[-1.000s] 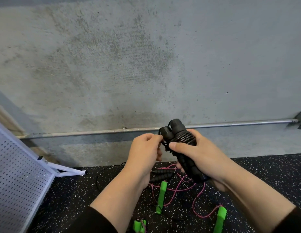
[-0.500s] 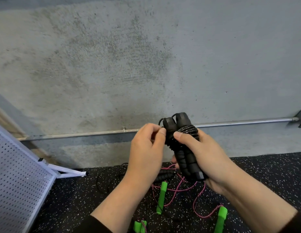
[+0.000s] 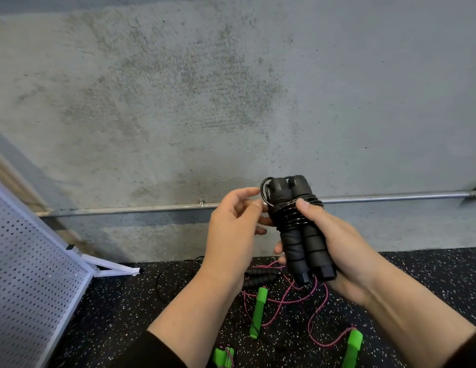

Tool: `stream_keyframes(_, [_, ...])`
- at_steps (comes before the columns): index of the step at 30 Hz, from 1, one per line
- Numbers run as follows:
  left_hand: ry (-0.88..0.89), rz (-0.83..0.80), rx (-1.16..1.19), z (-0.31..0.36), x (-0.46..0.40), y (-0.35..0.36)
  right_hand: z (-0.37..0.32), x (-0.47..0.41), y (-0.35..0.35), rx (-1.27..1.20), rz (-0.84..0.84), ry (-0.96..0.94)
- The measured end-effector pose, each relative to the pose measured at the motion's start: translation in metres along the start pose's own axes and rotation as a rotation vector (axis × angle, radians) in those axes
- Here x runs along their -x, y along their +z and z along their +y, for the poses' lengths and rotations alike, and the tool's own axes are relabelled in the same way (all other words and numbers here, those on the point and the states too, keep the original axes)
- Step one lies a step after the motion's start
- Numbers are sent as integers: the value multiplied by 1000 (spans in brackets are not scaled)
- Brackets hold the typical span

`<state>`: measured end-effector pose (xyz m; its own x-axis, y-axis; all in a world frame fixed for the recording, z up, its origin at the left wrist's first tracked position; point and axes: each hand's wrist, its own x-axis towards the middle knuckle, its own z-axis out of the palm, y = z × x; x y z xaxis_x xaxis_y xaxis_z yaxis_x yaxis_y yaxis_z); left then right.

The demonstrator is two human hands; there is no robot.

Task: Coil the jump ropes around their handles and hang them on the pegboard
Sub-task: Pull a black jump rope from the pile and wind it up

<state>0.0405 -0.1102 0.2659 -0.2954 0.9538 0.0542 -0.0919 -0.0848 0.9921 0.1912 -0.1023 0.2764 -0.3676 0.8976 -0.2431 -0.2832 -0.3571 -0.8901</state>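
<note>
My right hand (image 3: 345, 251) grips a black jump rope (image 3: 298, 227): its two foam handles are held side by side and upright, with the thin black cord coiled round their upper part. My thumb presses on the coils. My left hand (image 3: 231, 229) is at the bundle's left side, and its thumb and forefinger pinch the small cord loop (image 3: 264, 192) that sticks out near the handle tops. The white pegboard (image 3: 32, 274) leans at the left edge of the view, on the floor.
On the speckled black floor lie another pair of black handles (image 3: 260, 277) with loose black cord (image 3: 173, 277), and green handles (image 3: 258, 312) with tangled pink rope (image 3: 284, 298). A coiled green pair (image 3: 223, 357) lies near my left sleeve. A metal pipe (image 3: 125, 208) runs along the concrete wall.
Both hands have risen with the bundle, which now stands more upright. My left hand's fingers have shifted from the coils up to the loop at the handle tops.
</note>
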Motion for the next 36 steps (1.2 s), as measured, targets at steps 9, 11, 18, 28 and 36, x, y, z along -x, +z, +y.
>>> stream_keyframes(9, [-127,-28,148,-1,-2,-6,4,-2,4,26,17,17])
stream_keyframes(11, [-120,-11,142,-2,-3,-7,4,-2,4,38,21,17])
stream_keyframes(18, [-176,-61,276,-2,-5,-10,4,-2,3,85,41,-35])
stream_keyframes(28, [-220,-113,311,-3,-9,-9,-1,-3,-2,171,68,-109])
stream_keyframes(36, [-340,-310,381,6,-9,-14,-2,0,-3,168,41,-90])
